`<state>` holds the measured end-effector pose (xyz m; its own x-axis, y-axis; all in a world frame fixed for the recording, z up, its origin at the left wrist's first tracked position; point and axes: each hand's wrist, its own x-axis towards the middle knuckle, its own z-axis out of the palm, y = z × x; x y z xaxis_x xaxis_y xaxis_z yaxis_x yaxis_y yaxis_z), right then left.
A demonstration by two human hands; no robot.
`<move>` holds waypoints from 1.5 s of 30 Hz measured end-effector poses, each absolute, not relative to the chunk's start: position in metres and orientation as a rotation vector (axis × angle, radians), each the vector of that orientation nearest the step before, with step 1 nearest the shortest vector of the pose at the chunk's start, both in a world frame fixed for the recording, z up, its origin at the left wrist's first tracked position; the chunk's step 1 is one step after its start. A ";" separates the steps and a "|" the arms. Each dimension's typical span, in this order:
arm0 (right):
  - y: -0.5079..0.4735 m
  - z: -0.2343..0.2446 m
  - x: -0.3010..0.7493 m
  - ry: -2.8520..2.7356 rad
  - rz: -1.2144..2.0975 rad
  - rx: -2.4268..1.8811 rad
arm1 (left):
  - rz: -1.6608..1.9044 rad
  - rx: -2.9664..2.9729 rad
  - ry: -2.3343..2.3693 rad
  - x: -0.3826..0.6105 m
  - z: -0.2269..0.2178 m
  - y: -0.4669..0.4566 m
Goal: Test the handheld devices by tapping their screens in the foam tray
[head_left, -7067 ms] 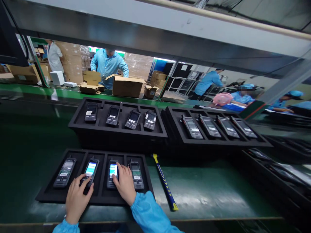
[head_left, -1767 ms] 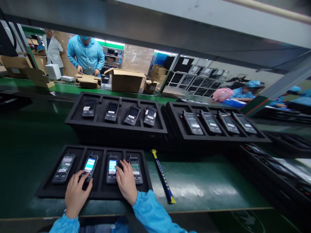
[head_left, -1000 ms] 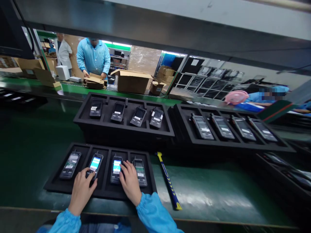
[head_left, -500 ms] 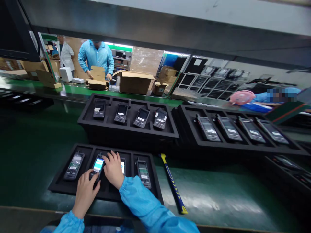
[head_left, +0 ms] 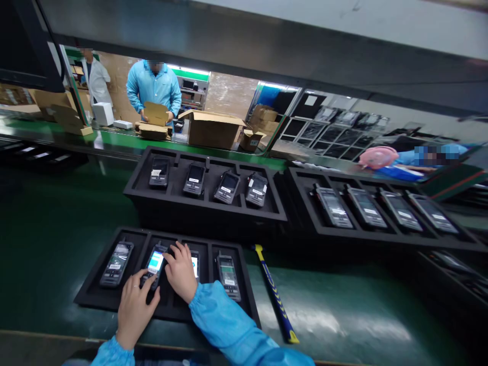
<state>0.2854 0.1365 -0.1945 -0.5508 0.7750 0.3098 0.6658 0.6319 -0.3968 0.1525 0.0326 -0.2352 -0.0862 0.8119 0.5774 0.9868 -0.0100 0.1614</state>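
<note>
A black foam tray [head_left: 89,292] lies near the belt's front edge with several handsets in its slots. My left hand [head_left: 134,310] rests on the lower end of the second handset [head_left: 154,263], whose screen is lit, with its fingers spread over the keys. My right hand [head_left: 180,272] reaches across from the right and covers most of the third handset [head_left: 195,263]; its fingertips touch the edge of the second handset's screen. The first handset [head_left: 116,256] and the fourth handset [head_left: 229,269] lie untouched.
A blue-and-yellow handled tool [head_left: 275,295] lies on the green belt [head_left: 343,310] right of the tray. Behind stand two stacked trays of handsets [head_left: 208,184] [head_left: 385,208]. Across the line a person in a blue coat [head_left: 154,91] handles cardboard by an open box [head_left: 213,129].
My right hand has shifted left, from between the third and fourth handsets to over the third, reaching the second. My left hand stays on the second handset. The view has panned slightly.
</note>
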 end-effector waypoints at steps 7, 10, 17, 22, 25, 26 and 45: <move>0.135 -0.197 0.285 -2.411 0.292 -1.105 | -0.916 -1.762 -1.971 0.155 -0.239 0.032; 0.135 -0.199 0.285 -2.390 0.270 -1.085 | -0.945 -1.764 -1.966 0.155 -0.239 0.033; 0.135 -0.202 0.290 -2.305 0.262 -0.997 | -0.980 -1.746 -1.981 0.154 -0.240 0.033; 0.134 -0.204 0.290 -2.280 0.290 -0.914 | -0.983 -1.741 -1.967 0.155 -0.239 0.033; 0.132 -0.204 0.290 -2.277 0.316 -0.890 | -0.995 -1.740 -1.955 0.156 -0.237 0.033; 0.132 -0.204 0.290 -2.279 0.320 -0.887 | -0.998 -1.741 -1.953 0.155 -0.237 0.033; 0.138 -0.179 0.423 -2.055 0.130 -0.948 | -1.167 -1.181 -2.279 0.037 -0.229 0.014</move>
